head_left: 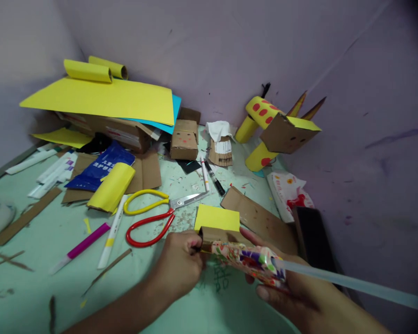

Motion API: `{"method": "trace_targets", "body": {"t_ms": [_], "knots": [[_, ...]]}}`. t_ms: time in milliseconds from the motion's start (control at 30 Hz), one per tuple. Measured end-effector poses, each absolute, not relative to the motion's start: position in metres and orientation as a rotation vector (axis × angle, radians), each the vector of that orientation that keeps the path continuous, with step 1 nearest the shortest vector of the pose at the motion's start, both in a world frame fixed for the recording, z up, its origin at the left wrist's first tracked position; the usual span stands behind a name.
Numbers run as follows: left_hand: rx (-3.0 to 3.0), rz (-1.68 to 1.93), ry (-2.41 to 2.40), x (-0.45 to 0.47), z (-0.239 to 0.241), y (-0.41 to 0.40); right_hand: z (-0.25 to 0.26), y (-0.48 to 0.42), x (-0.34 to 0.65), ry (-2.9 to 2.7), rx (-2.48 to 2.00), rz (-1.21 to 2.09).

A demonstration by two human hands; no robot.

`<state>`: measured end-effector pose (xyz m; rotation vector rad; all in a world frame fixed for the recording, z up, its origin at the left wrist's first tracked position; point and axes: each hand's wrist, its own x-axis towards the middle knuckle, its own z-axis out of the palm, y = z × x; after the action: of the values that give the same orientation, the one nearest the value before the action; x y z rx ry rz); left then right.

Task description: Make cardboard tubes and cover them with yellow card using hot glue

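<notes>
My left hand (183, 264) is closed, thumb and fingers gripping the left end of a brown cardboard tube (225, 234). In my right hand (292, 283) is a glue gun (251, 262) with a colourful floral pattern. A long translucent glue stick (351, 283) sticks out of its back end towards the right. The gun's front lies against or just in front of the tube, close to my left fingers; its nozzle is hard to make out. A piece of yellow paper (218, 217) shows directly behind the tube. Left of it lie open scissors (190, 200) with one yellow and one red handle.
A yellow spotted paper-and-cardboard giraffe (264, 111) stands at the back right. Yellow sheets (104, 99) lie on a cardboard box (125, 134) at the back left. Around are a yellow-wrapped tube (113, 188), a purple marker (87, 241), cardboard (257, 215) and a black block (315, 239).
</notes>
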<state>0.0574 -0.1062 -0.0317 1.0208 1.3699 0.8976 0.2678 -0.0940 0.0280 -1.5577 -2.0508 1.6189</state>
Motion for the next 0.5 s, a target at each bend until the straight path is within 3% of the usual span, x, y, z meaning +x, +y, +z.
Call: {"method": "trace_targets", "body": {"t_ms": [333, 500], "knots": [[1.074, 0.905, 1.389, 0.057, -0.042, -0.108, 0.029, -0.091, 0.264, -1.994, -1.558, 1.655], [1.093, 0.927, 1.409, 0.056, -0.041, -0.109, 0.029, -0.094, 0.257, -1.682, -1.557, 1.819]]}}
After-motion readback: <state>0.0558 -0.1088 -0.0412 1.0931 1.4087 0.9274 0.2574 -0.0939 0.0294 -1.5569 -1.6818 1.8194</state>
